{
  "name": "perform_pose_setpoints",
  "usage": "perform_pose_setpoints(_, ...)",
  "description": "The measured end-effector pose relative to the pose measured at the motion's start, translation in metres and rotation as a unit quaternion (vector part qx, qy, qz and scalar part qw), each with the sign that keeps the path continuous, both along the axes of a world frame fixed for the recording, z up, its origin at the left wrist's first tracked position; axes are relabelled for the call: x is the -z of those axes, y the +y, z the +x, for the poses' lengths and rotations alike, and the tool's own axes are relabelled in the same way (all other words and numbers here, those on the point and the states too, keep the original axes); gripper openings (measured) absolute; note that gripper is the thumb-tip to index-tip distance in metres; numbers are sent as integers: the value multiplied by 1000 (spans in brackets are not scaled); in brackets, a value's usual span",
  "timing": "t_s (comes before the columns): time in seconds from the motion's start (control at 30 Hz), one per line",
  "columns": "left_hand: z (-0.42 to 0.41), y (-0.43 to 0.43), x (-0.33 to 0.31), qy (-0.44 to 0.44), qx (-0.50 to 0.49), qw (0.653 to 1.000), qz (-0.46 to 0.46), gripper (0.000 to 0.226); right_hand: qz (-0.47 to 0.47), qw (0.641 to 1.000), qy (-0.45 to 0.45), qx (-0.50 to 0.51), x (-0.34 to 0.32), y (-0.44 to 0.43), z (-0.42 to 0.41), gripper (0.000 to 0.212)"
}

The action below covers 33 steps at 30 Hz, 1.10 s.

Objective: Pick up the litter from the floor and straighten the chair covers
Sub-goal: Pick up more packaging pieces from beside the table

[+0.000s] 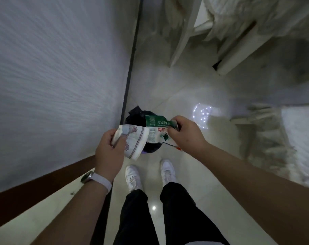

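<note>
The left hand [108,149] curls round a crushed paper cup [137,142], thumb pinching its rim. It holds the cup just above the black-lined bin [134,118], which stands on the floor [167,89] beside the wall. Over the same bin, a green-and-white wrapper [155,129] is pinched between the thumb and fingers of the right hand [185,135]. This looks like the litter step at its disposal point. Next, both hands need to loosen so the pieces drop inside the liner, not beside it. The rumpled white chair covers [266,142] at right appear not yet straightened.
</note>
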<state>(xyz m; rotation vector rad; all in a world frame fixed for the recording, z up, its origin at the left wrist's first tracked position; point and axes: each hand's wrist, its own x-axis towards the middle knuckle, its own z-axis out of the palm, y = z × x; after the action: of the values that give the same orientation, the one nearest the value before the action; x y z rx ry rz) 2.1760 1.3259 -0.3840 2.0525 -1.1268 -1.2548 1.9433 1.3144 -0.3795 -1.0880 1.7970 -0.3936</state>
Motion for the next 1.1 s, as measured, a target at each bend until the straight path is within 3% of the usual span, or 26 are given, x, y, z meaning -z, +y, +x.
perform_pose_setpoints(0.4, -5, -27, 280, -31, 60, 997, 49, 14, 8, 1000, 26, 4, 259, 2, 28, 9)
perform_pose_setpoints(0.57, -3, -33, 356, -46, 90, 994, 35, 14, 2, 999, 49, -12, 346, -2, 36, 15)
perform_pose_setpoints(0.67, 4, -32, 390, -93, 135, 986, 25, 21, 0, 996, 72, -60, 385, -4, 49, 30)
perform_pose_setpoints(0.77, 10, -25, 398, -130, 172, 976, 32, 42, -13, 986, 130, -103, 393, 2, 61, 50)
perform_pose_setpoints(0.9, 9, -21, 366, -161, 246, 956, 0, 48, -57, 965, 213, -144, 365, 16, 64, 45)
perform_pose_setpoints(1.1, 3, -39, 278, -222, 388, 890, -89, 54, -87, 944, 261, -179, 281, 18, 45, 46)
